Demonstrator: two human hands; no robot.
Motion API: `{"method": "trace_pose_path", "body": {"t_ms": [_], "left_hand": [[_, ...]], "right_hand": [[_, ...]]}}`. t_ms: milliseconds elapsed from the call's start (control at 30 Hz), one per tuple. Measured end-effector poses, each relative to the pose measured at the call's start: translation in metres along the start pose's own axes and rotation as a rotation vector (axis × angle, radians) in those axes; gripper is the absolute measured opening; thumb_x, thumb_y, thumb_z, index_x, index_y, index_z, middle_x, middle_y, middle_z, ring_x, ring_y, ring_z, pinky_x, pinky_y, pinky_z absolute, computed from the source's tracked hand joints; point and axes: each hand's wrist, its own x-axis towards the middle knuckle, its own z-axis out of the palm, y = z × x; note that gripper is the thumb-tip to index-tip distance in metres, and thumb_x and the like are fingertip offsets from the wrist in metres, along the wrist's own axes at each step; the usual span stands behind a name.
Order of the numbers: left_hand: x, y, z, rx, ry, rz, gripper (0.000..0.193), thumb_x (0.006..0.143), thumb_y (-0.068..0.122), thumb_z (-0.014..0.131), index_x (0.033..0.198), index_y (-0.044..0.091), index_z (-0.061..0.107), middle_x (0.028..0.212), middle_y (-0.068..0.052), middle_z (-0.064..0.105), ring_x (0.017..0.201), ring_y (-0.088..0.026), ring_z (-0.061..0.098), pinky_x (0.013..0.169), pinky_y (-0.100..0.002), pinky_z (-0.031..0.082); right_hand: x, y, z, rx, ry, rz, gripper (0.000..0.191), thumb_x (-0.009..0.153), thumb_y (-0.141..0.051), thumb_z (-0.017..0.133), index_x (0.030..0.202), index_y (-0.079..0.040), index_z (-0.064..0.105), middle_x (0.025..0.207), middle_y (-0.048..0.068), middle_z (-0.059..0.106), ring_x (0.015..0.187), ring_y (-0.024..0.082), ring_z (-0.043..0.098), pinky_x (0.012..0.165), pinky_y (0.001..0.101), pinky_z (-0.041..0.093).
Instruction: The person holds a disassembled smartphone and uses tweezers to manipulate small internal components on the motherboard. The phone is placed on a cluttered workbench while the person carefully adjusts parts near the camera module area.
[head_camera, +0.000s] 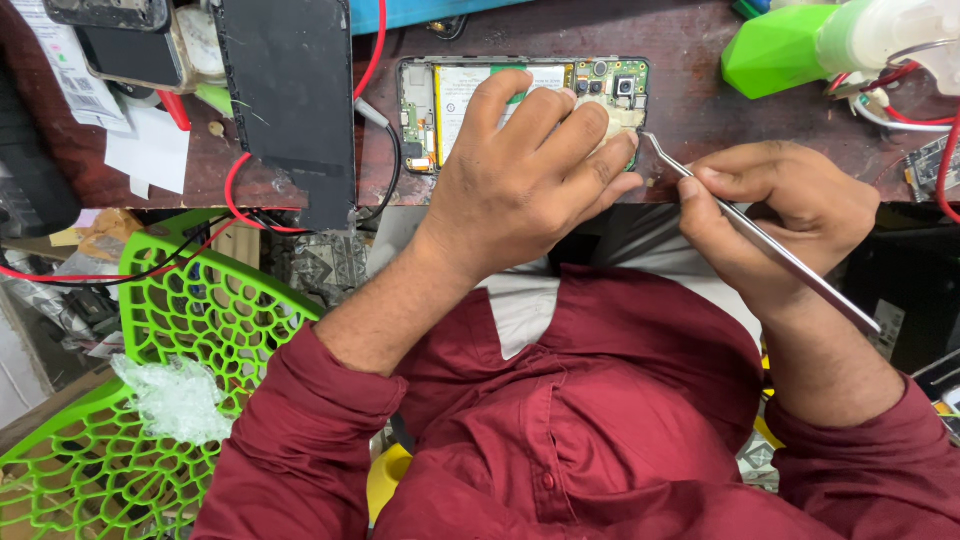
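Head view only. Opened phone lay back-off on the dark red-brown bench, long axis running left-right across the frame, camera module end toward the right, connector-board end toward the left. It sat near the bench's front edge, just ahead of the person's chest.

Left hand was pressed flat on the phone, fingers spread over the battery and the right part of the board, pinning it down; not curled around anything. Right hand was pinched shut on curved metal tweezers, thumb and forefinger clamped on the shaft. Tweezers ran diagonally, bent tip up-left at the phone's lower right corner, just beside the left fingertips, back end trailing down-right past the wrist. Could not tell whether the tip touched the phone.

Edges and room: left of the phone, a black panel lay close, with red wire and a black cable between them, so tight on that side. Right of the phone the bench was bare up to a green bottle base and a tangle of wires at the far right. Bench front edge ran just below the phone; both wrists hung over it. Green lattice plastic chair stood lower left, crumpled clear plastic on it. Maroon shirt sleeves filled the bottom.
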Motion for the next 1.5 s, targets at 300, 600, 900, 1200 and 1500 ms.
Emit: {"method": "trace_pose_path", "body": {"t_ms": [300,600,900,1200,1500], "left_hand": [[0.001,0.000,0.000,-0.004,0.002,-0.014,0.030,0.099,0.032,0.079,0.116,0.009,0.071,0.119,-0.003,0.058,0.109,-0.022,0.056,0.108,-0.047,0.042],[0.001,0.000,0.000,-0.003,-0.002,-0.017,0.029,0.099,0.032,0.079,0.115,0.009,0.072,0.115,-0.002,0.057,0.108,-0.022,0.056,0.108,-0.046,0.042],[0.002,0.000,-0.001,0.001,0.002,-0.013,0.030,0.098,0.031,0.079,0.116,0.009,0.071,0.112,-0.003,0.058,0.108,-0.022,0.056,0.109,-0.047,0.041],[0.001,0.000,0.000,0.004,0.006,-0.010,0.030,0.098,0.032,0.080,0.115,0.009,0.072,0.115,-0.002,0.057,0.108,-0.022,0.056,0.108,-0.047,0.041],[0.000,0.000,0.001,-0.015,0.013,-0.005,0.029,0.098,0.030,0.081,0.115,0.008,0.072,0.114,-0.002,0.058,0.107,-0.022,0.056,0.108,-0.046,0.042]], "right_hand": [[0.002,-0.001,0.001,0.002,0.000,-0.014,0.020,0.096,0.007,0.081,0.087,0.003,0.064,0.094,0.018,0.074,0.083,0.023,0.075,0.075,0.0271,0.056],[0.002,0.002,0.001,0.007,0.012,-0.021,0.019,0.095,0.008,0.082,0.091,0.003,0.064,0.094,0.019,0.074,0.082,0.023,0.074,0.074,0.0269,0.056],[0.001,0.004,0.000,0.031,0.009,-0.010,0.019,0.096,0.007,0.082,0.089,0.004,0.064,0.095,0.020,0.074,0.082,0.023,0.074,0.073,0.0266,0.056],[-0.001,0.009,0.002,0.061,0.022,-0.019,0.020,0.097,0.007,0.082,0.089,0.003,0.064,0.093,0.019,0.075,0.079,0.022,0.074,0.072,0.0265,0.055],[0.000,0.002,0.001,0.059,0.009,0.001,0.018,0.099,0.006,0.081,0.090,0.005,0.065,0.096,0.018,0.074,0.084,0.021,0.074,0.075,0.0258,0.057]]}}
